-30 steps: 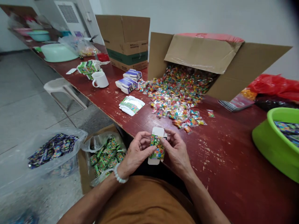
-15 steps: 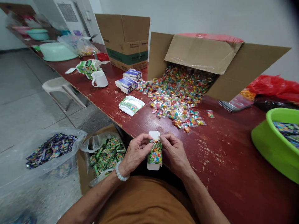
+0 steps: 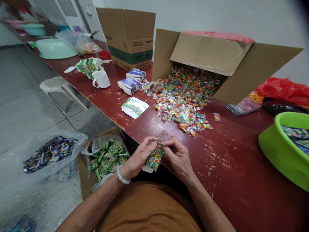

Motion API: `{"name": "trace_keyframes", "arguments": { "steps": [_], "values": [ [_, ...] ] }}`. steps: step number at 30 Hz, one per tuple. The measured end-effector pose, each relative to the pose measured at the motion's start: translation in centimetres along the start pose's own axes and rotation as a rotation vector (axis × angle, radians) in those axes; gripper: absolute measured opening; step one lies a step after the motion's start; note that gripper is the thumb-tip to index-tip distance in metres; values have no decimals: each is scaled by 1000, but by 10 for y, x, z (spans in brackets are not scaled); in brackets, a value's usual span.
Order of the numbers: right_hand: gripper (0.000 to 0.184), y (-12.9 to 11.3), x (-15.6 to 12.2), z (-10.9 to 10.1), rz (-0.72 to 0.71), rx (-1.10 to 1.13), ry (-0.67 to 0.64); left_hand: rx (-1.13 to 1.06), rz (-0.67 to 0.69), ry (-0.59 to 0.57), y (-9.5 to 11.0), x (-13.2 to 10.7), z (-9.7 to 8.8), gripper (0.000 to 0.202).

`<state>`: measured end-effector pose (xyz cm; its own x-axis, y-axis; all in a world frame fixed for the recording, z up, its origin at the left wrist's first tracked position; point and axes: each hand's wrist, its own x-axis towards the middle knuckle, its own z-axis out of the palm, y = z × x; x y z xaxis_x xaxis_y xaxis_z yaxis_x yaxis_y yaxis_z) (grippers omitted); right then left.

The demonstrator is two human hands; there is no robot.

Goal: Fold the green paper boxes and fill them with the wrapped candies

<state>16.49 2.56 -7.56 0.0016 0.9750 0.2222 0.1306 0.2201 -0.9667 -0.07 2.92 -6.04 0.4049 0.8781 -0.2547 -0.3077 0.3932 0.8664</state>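
Observation:
Between my two hands is a small green printed candy box (image 3: 154, 158), tilted, at the table's front edge. My left hand (image 3: 139, 157) grips its left side, with a white flap showing at the lower end. The fingers of my right hand (image 3: 177, 157) pinch the box's top end, where the upper flap is folded over. Beyond my hands lies a fanned stack of flat box blanks (image 3: 135, 107). Small clear packets of colourful candy (image 3: 184, 111) are heaped to its right, spilling from a tipped cardboard carton (image 3: 207, 53).
Purple boxes (image 3: 130, 85), a white mug (image 3: 101, 79) and green boxes (image 3: 88, 65) stand to the left. A lime-green basin (image 3: 272, 145) is at right. Below on the left are a carton of green boxes (image 3: 109, 158), a plastic bag of dark packs (image 3: 51, 153) and a stool (image 3: 54, 84).
The box has gone from upright to tilted. Its top white flap, which stood up before, is now bent over under my fingers.

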Motion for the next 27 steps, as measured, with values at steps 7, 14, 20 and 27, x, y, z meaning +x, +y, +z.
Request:
{"name": "trace_keyframes", "arguments": {
  "steps": [7,14,20,27],
  "values": [
    [18,-8,1,4,113,120,-177,-150,-227,2,-5,1,5,60],
    [22,-24,9,7,367,349,-189,25,-85,-77,-3,1,10,74],
    [19,-28,6,3,304,339,-189,94,-64,-85,-2,1,7,78],
    [8,-28,5,-6,-73,-124,-134,219,-69,-42,-1,7,13,72]
  ]
}}
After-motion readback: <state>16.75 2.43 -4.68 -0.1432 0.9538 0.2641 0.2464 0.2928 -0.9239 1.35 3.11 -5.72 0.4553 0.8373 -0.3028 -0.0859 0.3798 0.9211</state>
